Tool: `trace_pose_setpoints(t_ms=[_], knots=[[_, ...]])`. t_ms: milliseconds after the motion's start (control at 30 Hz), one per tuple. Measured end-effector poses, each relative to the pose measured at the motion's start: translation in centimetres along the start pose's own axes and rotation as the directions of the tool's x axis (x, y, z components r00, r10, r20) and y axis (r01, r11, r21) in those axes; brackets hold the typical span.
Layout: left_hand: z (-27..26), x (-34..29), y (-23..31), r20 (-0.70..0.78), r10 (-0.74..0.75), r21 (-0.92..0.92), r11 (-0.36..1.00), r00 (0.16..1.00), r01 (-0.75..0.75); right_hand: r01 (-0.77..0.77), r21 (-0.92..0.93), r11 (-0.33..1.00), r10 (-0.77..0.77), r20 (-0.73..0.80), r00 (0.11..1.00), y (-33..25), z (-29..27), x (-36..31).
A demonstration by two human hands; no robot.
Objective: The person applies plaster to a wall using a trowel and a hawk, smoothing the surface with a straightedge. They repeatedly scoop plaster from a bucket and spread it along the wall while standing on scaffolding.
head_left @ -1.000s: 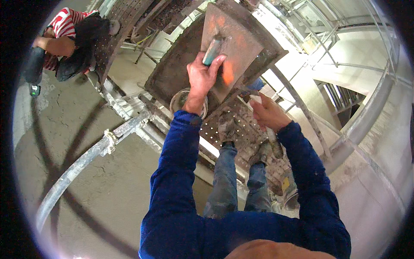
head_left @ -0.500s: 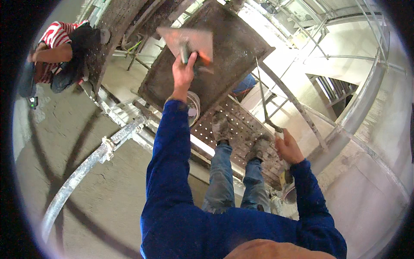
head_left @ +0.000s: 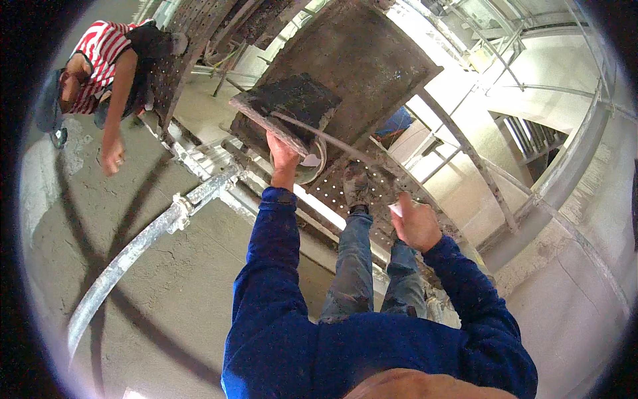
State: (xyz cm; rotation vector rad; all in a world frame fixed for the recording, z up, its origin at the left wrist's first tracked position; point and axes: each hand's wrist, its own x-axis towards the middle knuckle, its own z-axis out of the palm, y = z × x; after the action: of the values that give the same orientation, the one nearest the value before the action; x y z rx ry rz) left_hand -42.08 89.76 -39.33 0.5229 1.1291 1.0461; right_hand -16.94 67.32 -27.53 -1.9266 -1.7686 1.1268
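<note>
My left hand [head_left: 284, 159] is closed under a plasterer's hawk [head_left: 296, 98], its dark, mortar-stained face turned up and tilted. The hawk is over the near left part of a large mortar tray [head_left: 379, 53] with a dark, dirty surface. A trowel [head_left: 332, 136], seen nearly edge-on and blurred, reaches left from my right hand [head_left: 420, 226] to the hawk's edge. Whether it touches the hawk I cannot tell. My right fingers are wrapped round its pale handle. Partly hidden beneath the hawk is a round bucket [head_left: 314, 174] with something whitish inside.
My boots stand on a perforated scaffold plank [head_left: 332, 189]. Scaffold tubes [head_left: 149, 229] run at left and right. At upper left a person in a striped shirt [head_left: 103, 50] crouches, one arm reaching down. A blue object [head_left: 397, 123] lies beyond the tray.
The hawk has turned over, from its handle side showing to its dark face up, and come nearer. The trowel has swung left to it. The other person's arm has stretched down.
</note>
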Motion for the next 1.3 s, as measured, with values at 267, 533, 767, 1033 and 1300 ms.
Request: trace_pose_setpoints(t_ms=[267,533,767,1033,1300], knots=[[-3.5,-1.2,-0.2,0.033,0.282,0.124,0.951,0.959,-0.284,-0.424,-0.279,0.862,0.462,0.087,0.883,6.5,3.8,10.5],[1.5,-0.3,-0.6,0.227,0.164,0.73,0.623,0.96,-0.279,-0.473,0.016,0.881,0.473,-0.057,0.879,10.9,5.6,0.7],[5.5,1.5,-12.8,0.545,-0.273,0.741,-0.285,0.793,-0.607,-0.785,-0.222,0.578,0.799,-0.046,0.6,12.4,5.4,-8.5],[0.6,-1.0,-20.0,0.518,-0.26,0.718,-0.386,0.815,-0.58,-0.599,-0.175,0.782,0.474,-0.457,0.753,15.4,5.7,-7.5],[-0.8,0.6,-11.5,0.521,0.145,0.852,-0.025,0.841,-0.523,-0.47,0.804,0.363,0.541,0.229,0.809,9.1,1.8,-2.7]])
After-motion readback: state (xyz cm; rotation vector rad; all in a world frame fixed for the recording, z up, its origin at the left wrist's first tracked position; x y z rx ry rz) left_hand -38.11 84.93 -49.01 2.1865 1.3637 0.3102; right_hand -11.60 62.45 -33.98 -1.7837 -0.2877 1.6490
